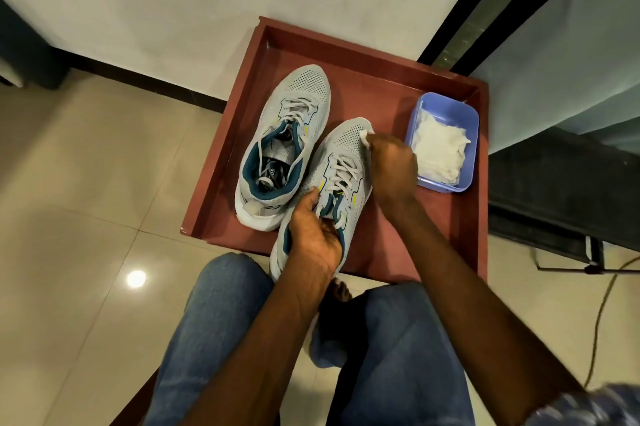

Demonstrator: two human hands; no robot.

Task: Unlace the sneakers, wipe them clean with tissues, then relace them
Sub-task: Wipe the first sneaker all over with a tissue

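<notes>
Left hand (317, 235): fingers curled into the collar of the near sneaker (343, 162), gripping it. Sneaker: heel at the near edge of the red tray (443, 217), laces still threaded. Right hand (393, 165): clenched on a tissue (365, 138) pressed against the toe. Second sneaker (294, 96): just beside, laces loosened. Blue tub (472, 148): tissues inside, right of tray.

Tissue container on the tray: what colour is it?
The container is light purple-blue, holding white tissues; the head view shows it clearly at the tray's right side.
</notes>
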